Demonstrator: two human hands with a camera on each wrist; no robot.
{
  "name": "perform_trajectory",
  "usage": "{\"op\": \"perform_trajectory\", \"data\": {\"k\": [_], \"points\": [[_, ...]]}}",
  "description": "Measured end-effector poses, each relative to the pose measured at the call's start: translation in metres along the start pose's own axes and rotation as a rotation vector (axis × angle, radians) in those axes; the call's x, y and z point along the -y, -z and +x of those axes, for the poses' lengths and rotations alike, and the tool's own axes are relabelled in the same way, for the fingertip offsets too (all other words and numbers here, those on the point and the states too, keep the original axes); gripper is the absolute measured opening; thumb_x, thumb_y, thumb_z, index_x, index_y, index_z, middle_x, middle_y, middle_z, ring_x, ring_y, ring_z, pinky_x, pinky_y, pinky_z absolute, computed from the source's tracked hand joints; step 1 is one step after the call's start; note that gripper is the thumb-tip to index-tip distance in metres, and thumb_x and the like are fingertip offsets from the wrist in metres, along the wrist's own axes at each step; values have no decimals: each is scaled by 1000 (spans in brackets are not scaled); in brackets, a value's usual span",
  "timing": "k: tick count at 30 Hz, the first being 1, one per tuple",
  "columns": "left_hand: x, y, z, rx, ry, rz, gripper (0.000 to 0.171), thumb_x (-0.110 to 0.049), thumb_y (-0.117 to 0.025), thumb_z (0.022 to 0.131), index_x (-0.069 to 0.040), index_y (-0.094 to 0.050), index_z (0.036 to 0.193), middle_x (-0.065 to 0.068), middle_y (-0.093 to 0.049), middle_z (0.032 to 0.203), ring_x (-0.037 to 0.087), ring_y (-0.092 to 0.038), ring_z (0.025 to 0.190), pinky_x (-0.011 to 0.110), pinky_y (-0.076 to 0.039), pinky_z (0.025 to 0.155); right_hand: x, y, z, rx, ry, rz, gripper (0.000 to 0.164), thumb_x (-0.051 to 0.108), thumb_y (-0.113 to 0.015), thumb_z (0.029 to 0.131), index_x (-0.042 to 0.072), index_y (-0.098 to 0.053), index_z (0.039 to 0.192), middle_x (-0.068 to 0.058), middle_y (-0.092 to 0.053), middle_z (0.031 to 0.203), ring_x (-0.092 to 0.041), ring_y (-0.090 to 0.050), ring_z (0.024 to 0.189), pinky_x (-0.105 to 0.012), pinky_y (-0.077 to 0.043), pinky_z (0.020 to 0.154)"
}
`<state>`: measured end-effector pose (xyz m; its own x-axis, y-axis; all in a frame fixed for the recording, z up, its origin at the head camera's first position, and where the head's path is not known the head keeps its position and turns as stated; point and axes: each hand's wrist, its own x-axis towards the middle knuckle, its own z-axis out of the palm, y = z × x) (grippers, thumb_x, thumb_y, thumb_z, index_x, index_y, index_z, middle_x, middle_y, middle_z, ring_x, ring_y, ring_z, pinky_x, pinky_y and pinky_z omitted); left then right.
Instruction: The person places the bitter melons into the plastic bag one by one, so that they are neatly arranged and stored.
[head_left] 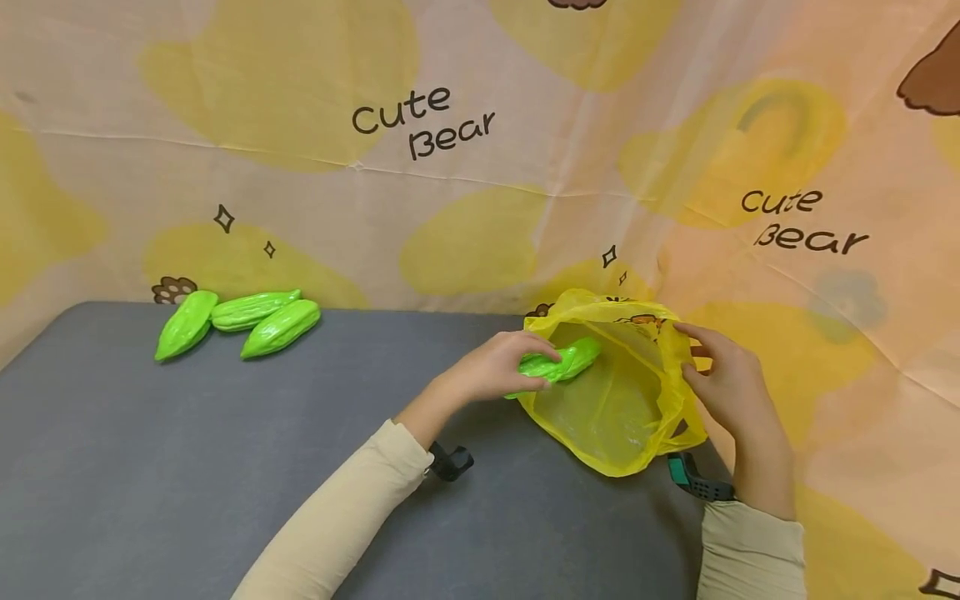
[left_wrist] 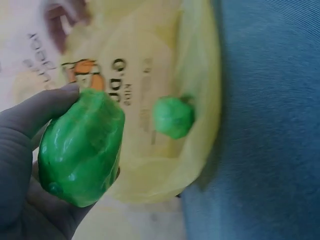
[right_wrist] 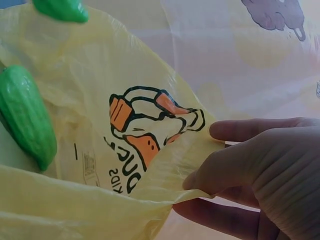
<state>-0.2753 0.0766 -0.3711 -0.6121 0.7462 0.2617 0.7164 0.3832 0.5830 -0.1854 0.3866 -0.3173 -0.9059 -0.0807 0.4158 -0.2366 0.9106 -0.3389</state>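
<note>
My left hand (head_left: 504, 367) grips a glossy green bitter melon (left_wrist: 82, 147), thumb on one side and fingers on the other, at the mouth of a yellow plastic bag (head_left: 600, 425). My right hand (head_left: 723, 375) pinches the bag's right rim between thumb and fingers and holds the mouth wide. In the right wrist view, the bag shows a printed cartoon figure (right_wrist: 150, 120) and lettering. Another bitter melon (right_wrist: 30, 117) lies inside the bag; it also appears in the left wrist view.
Three more bitter melons (head_left: 281, 329) lie together at the back left of the grey table (head_left: 187, 467). A patterned cloth (head_left: 465, 217) with bear lettering hangs behind the table and along its right side. Dark bands (head_left: 701, 482) are on both wrists.
</note>
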Motion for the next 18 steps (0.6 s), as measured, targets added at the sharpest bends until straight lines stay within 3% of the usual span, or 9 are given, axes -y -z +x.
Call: {"op": "perform_trajectory", "data": {"k": [6,18], "points": [[5,-12,13,28,1,26,38,-24,-73,93,-15,-69,130,4,-65,139,22,-56,134,38,-44,115,2,-3,2,24,-11,11,55,-9,-63,86,0,-57,140,-34,-60,132,-52,-65,106,-59,-59,76],[5,-24,34,19,-1,37,37,-24,-72,95,-14,-69,130,5,-66,137,20,-59,130,34,-48,110,7,-6,4,56,-40,28,55,-9,-62,88,0,-56,142,-33,-59,135,-51,-63,111,-60,-58,80]]}}
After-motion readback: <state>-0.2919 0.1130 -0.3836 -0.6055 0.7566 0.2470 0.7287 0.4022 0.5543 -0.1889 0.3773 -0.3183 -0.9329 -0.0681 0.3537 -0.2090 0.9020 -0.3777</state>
